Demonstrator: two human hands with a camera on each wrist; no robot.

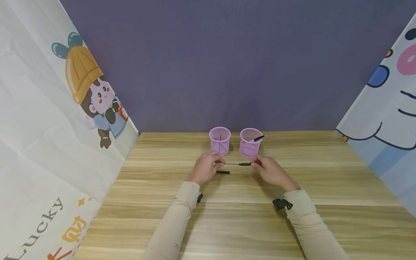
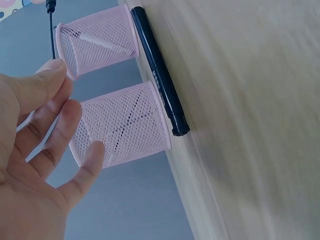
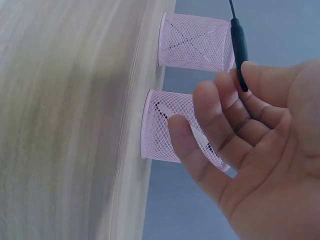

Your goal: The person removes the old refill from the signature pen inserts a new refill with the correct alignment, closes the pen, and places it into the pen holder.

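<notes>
A thin dark rod with a thicker black handle (image 1: 245,164) stretches level between both hands, above the wooden table. My left hand (image 1: 207,167) pinches the thin end of the rod (image 2: 52,37) between thumb and forefinger, its other fingers loosely spread. At the opposite end, my right hand (image 1: 269,169) holds the tip of the black handle (image 3: 240,50) between thumb and fingertips. A black pen-like stick (image 1: 223,172) lies on the table close to the left fingers; white lettering runs along it in the left wrist view.
Two pink mesh cups stand behind the hands. Thin dark sticks cross inside the left cup (image 1: 213,147); the right cup (image 1: 249,149) holds a white-and-black pen-like thing (image 1: 259,138) leaning on its rim. Beyond the wooden table (image 1: 240,231) rises a dark purple backdrop (image 1: 240,65).
</notes>
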